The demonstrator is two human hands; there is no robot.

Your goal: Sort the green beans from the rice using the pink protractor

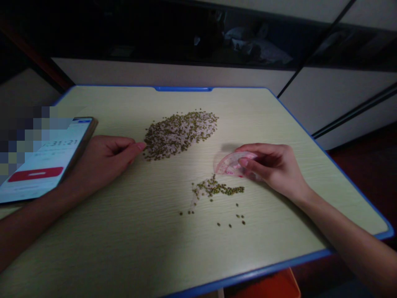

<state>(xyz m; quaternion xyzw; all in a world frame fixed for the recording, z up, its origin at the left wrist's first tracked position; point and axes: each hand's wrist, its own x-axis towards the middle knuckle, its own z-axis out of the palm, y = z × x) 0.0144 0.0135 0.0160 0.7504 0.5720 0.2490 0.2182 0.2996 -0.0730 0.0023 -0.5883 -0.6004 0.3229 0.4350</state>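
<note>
My right hand (276, 167) pinched the protractor (228, 163) above the small seed cluster (217, 188) — likely for scraping; my left hand (108, 159) (fingers curled, apparently empty) rested beside the larger seed-and-grain pile (181, 132).

We find the scene dim, the tabletop (102, 248) palest toward twelve o'clock and sinking into broad shadow around seven. A phone screen (46, 157) glows brightest at nine, partly covered by pixelated blocks. At one o'clock, murky reflections show in the glossy dark panel (173, 37). We see a soft shadow beside the protractor (228, 163), whose markings blur; overall, detail is soft and grainless.
</note>
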